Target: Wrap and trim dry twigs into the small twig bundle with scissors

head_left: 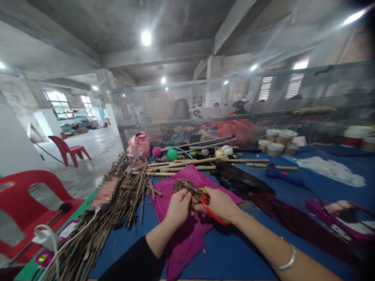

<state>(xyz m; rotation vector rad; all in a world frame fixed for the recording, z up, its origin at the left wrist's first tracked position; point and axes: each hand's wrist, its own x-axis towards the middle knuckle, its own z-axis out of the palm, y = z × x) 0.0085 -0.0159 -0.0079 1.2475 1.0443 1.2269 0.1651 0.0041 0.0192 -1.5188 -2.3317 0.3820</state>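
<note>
My left hand [178, 207] is closed in a pinch over the magenta cloth [187, 257]. Its fingertips meet at a small dried plant piece, and a thin stem seems to trail below them. My right hand [219, 201] grips a pair of scissors with red handles [215, 216]. The scissor blades [191, 187] point up and left, close to the left fingertips. Just beyond them a brown clump of dried plant bits [179, 185] rests on the cloth. The fingers partly hide where blades and stem meet.
A large pile of dried stalks [117, 207] lies left. Bamboo sticks [181, 166], yarn balls [172, 154] and a pink jug [137, 152] stand behind. To the right are black fabric [240, 179], a blue glue gun [283, 177] and small pots [274, 148]. Perforated metal panels [187, 105] close the back.
</note>
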